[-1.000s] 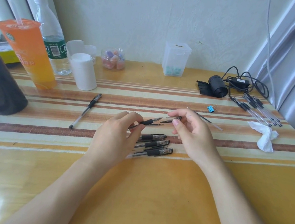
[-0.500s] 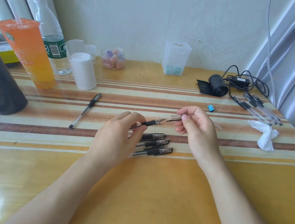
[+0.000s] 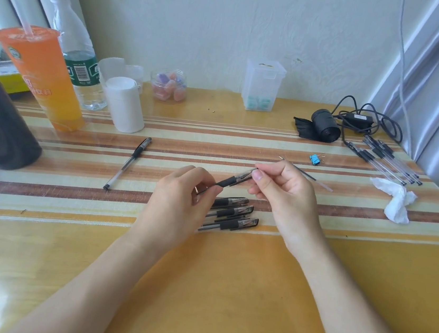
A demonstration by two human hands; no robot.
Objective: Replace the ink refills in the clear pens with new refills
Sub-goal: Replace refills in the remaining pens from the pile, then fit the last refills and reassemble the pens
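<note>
Left hand (image 3: 178,202) pinches pen (image 3: 226,181) at frame centre, right hand (image 3: 284,193) pinches its clear end; three pens (image 3: 232,212) on worktop (image 3: 225,291) just below.

Clear black-grip pen (image 3: 232,180) aloft, tilted — three pens (image 3: 232,212) flat beneath

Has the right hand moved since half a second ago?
Yes. The right hand has shifted slightly left, away from the blue clip, closing the gap to the pen in the left hand.
</note>
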